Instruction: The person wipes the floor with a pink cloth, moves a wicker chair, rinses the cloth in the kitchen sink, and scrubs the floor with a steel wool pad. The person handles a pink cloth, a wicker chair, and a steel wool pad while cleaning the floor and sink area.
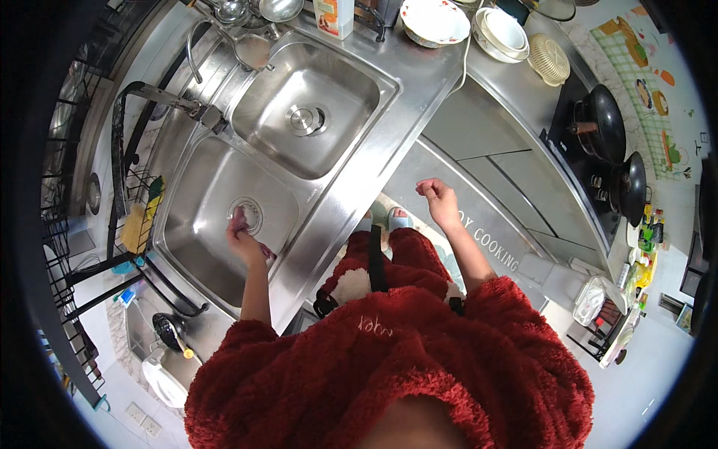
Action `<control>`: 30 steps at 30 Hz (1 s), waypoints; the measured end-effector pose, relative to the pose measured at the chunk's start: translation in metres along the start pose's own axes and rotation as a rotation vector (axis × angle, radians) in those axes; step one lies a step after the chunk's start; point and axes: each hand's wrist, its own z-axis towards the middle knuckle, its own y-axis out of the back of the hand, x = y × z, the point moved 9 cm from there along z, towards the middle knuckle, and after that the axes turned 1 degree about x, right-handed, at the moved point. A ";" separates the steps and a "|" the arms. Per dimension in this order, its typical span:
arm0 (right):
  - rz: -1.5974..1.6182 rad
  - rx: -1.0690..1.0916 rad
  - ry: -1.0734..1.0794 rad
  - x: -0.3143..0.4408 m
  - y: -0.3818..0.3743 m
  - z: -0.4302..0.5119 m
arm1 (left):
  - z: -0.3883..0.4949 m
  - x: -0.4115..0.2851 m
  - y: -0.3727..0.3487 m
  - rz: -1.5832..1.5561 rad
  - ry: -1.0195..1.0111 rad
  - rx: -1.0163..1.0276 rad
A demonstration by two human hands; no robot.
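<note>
My left hand (244, 242) is low over the left sink basin (213, 185), near its drain strainer (249, 216). Its fingers are on a dark red, limp-looking item (240, 218), whose kind I cannot tell; a similar dark red part (267, 252) shows beside the wrist. My right hand (439, 197) hangs in the air to the right of the counter edge, above the floor mat. Its fingers are curled in, and nothing shows in them. The faucet (210, 117) reaches over the divider between the two basins.
The right basin (314, 84) has a drain plug (304, 120). Bowls (435, 22) and a plastic basket (548, 59) stand on the far counter. Two black woks (606, 123) sit on the stove at right. A wire rack with a sponge (133, 227) borders the left basin.
</note>
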 end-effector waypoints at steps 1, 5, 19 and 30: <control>0.038 0.014 -0.015 -0.002 -0.004 -0.003 | 0.005 0.002 0.012 -0.235 0.033 -0.079; 0.084 0.022 -0.043 -0.013 -0.004 -0.016 | 0.010 -0.033 0.012 -0.405 0.136 -0.104; -0.040 -0.435 -0.151 -0.145 0.178 -0.218 | -0.247 -0.195 -0.272 -0.533 0.432 1.026; 0.339 -0.661 -0.922 -0.451 0.197 -0.652 | -0.746 -0.104 -0.329 -0.174 1.052 1.599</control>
